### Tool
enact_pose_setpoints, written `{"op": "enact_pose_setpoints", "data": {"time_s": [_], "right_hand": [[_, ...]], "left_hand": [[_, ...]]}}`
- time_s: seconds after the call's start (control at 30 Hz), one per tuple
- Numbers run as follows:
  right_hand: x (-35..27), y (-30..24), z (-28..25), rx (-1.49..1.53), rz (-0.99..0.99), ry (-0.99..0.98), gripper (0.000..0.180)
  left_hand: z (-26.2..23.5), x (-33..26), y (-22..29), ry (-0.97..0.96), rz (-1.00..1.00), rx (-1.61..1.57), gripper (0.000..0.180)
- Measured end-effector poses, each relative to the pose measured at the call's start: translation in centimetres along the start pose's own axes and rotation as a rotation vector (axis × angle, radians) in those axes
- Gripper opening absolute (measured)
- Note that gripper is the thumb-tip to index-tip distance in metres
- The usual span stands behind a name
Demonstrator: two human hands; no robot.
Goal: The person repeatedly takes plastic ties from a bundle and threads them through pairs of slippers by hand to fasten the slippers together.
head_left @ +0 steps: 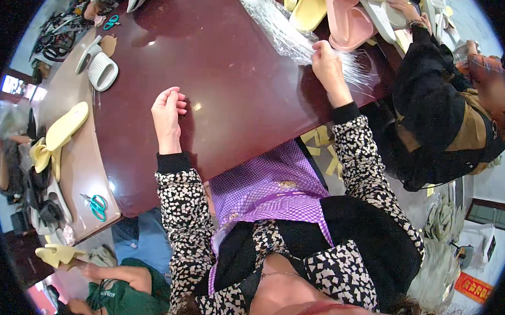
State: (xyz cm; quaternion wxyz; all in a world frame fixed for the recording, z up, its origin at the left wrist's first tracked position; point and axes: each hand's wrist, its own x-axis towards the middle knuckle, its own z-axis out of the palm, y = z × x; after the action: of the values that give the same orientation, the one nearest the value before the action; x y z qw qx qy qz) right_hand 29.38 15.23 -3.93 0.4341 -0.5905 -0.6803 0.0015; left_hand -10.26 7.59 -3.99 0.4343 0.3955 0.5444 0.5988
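Above the dark red table [232,94], my left hand [168,115] is raised with its thumb pressed to the forefinger and the other fingers curled. Whatever may be in that pinch is too small to see. My right hand [329,73] is closed at the near edge of a spread of thin clear plastic strands [280,32]. Its fingers are bent together, and I cannot make out what they hold. Just beyond that hand lies a pink slipper [348,24], with a yellow slipper [308,11] to its left.
A grey slipper [103,72], a pale yellow slipper [67,126] and teal-handled scissors [97,206] lie on the lighter table at left. More teal scissors [111,22] are at the far left. A co-worker in a black jacket [435,109] reaches among slippers at right; a person in green [131,290] sits lower left.
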Motion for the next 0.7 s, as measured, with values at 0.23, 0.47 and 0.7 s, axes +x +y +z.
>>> {"op": "enact_pose_setpoints", "data": {"time_s": [0.23,0.47,0.7], "right_hand": [[-3.7,1.7,-6.6,-0.115,-0.041,-0.086,0.016],[-6.9,1.2,-12.2,-0.21,0.061,-0.172,0.011],[-7.1,0.3,-15.9,0.266,0.491,-0.179,0.012]], "left_hand": [[0.0,-0.1,-0.1,-0.01,0.006,-0.01,0.017],[-1.0,-0.2,-0.5,-0.011,0.006,0.018,0.017],[-1.5,-0.5,-1.1,0.02,-0.009,0.014,0.017]]}}
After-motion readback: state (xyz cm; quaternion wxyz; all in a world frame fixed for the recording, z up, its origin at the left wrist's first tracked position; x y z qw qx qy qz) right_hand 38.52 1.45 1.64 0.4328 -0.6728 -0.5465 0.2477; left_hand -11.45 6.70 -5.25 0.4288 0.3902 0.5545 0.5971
